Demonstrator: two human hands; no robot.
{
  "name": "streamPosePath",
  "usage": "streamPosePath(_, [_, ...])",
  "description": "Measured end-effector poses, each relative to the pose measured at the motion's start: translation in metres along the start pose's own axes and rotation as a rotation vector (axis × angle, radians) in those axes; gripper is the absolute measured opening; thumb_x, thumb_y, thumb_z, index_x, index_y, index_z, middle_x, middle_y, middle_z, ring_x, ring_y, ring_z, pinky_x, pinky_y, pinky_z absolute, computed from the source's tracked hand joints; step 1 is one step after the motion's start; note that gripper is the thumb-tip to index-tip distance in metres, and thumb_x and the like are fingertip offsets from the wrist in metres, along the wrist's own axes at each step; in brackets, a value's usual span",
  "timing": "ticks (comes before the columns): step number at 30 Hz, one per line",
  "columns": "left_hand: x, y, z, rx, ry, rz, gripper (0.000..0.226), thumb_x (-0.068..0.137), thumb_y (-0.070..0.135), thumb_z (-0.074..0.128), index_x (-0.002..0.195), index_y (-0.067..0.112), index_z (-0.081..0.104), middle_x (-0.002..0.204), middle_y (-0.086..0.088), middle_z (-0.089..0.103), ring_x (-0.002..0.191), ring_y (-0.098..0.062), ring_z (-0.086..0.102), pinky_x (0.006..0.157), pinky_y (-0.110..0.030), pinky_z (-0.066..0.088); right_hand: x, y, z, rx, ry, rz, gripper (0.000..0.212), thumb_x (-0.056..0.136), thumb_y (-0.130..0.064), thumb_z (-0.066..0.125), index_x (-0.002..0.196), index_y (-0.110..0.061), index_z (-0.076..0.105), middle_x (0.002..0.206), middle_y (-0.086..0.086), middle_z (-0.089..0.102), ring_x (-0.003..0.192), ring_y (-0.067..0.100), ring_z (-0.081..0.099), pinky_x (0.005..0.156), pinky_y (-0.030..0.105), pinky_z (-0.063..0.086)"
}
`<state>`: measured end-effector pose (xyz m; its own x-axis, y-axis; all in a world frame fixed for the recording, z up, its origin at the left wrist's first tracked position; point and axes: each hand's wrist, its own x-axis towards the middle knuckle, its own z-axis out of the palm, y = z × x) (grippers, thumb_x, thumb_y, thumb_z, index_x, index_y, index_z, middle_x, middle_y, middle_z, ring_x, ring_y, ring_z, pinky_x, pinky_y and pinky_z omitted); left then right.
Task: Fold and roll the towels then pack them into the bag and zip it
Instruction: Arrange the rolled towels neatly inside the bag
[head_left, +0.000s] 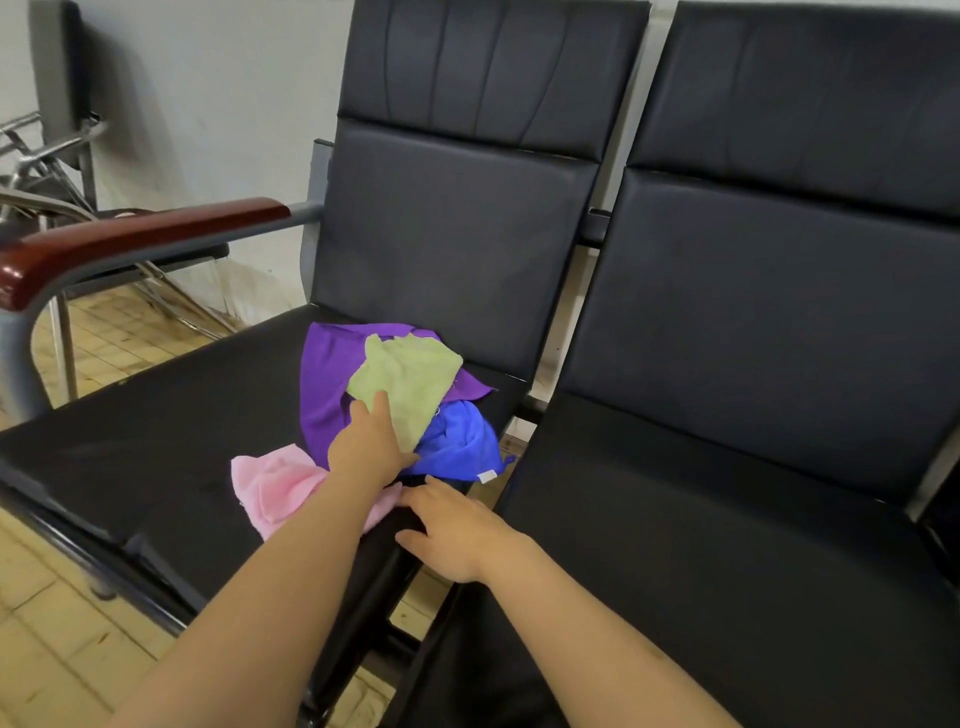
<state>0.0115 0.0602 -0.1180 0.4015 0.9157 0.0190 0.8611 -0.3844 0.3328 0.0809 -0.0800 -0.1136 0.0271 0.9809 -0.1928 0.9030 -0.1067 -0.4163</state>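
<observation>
A: Towels (322, 374) heaped on seat (182, 415), none folded. L hand (371, 441) laid on green one (405, 379); pinch can't be told. R hand (457, 535) flat, fingers relaxed, on black item (457, 486), poss. bag.
B: Risk: if green's yanked, blue (457, 441) could be dragged off edge.

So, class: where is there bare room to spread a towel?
The right black padded seat is bare. The left seat is bare between the red-brown wooden armrest and the pink towel; its right side is crowded.
</observation>
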Motion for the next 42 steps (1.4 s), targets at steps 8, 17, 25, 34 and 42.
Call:
streamPosePath(8, [0.020,0.008,-0.001,0.333,-0.018,-0.004,0.021,0.092,0.030,0.049,0.105,0.020,0.063,0.116,-0.002,0.054,0.115,-0.026,0.046,0.110,-0.054,0.022,0.000,0.000,-0.001,0.027,-0.011,-0.001,0.053,0.098,-0.035,0.047,0.149,-0.027,0.031,0.151,-0.001,0.034,0.142,0.021,0.027,0.111,0.046,0.034])
streamPosePath(17, [0.042,0.050,-0.097,-0.342,0.352,0.032,0.021,0.097,0.022,0.038,0.103,0.004,0.047,0.109,-0.019,0.060,0.100,-0.038,0.055,0.087,-0.040,0.036,0.002,0.002,-0.005,0.113,0.033,0.026,0.046,0.097,-0.035,0.049,0.141,-0.024,0.040,0.148,0.000,0.039,0.137,0.019,0.035,0.110,0.040,0.035])
streamPosePath(25, [-0.020,0.136,-0.144,-0.949,0.112,0.403,0.021,0.090,0.022,0.058,0.072,0.014,0.052,0.064,0.002,0.049,0.055,-0.012,0.046,0.053,-0.027,0.040,-0.018,0.006,-0.060,0.745,0.804,0.106,0.056,0.086,-0.038,0.068,0.133,-0.025,0.041,0.129,-0.003,0.049,0.116,0.010,0.052,0.099,0.034,0.048])
streamPosePath(34, [-0.116,0.209,-0.147,-1.115,-0.128,0.420,0.027,0.089,0.037,0.062,0.080,0.013,0.070,0.075,-0.010,0.060,0.063,-0.019,0.056,0.059,-0.030,0.050,-0.186,0.042,-0.133,0.575,1.118,0.156,0.007,0.096,-0.019,0.055,0.090,-0.020,0.059,0.080,0.000,0.062,0.068,0.010,0.056,0.056,0.020,0.045])
streamPosePath(42, [-0.206,0.246,-0.112,-0.642,0.178,0.618,0.039,0.088,0.030,0.065,0.060,0.007,0.050,0.073,-0.003,0.047,0.069,-0.012,0.044,0.064,-0.026,0.035,-0.314,0.094,-0.158,0.251,0.961,0.334,0.014,0.090,-0.014,0.052,0.087,-0.026,0.058,0.082,-0.010,0.060,0.070,0.006,0.052,0.055,0.013,0.038])
